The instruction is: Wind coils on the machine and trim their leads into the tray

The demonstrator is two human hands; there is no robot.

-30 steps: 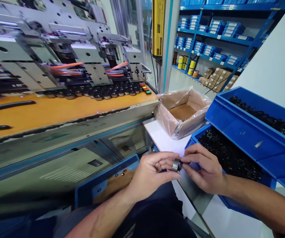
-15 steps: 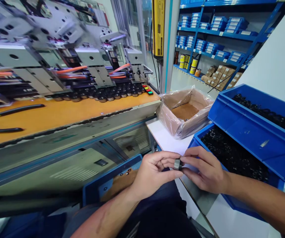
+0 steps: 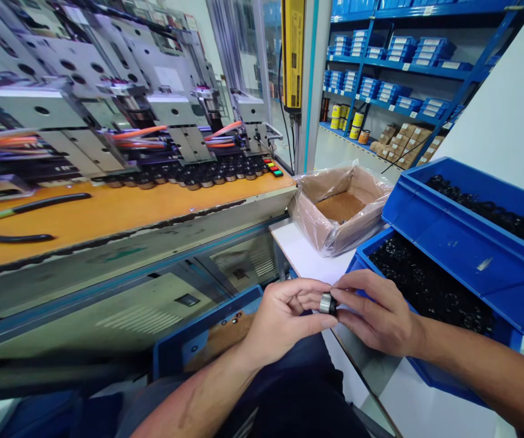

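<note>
Between my hands, above my lap, is a small round part with a ridged silvery metal ring and a black end. My left hand grips it from the left, thumb below and fingers above. From the right, my right hand closes its fingertips on the black end, partly hiding it. Close to my right hand stands a blue bin filled with black plastic parts. Several similar black-and-metal parts stand in rows on the orange bench top.
An upper blue bin of black parts rests over the lower one. A plastic-lined carton sits on the white table. Pliers lie on the bench before a machine. Under my left arm is another blue bin.
Both hands keep nearly the same pose around the small part. The machine and bench appear shifted slightly right and down in view.
</note>
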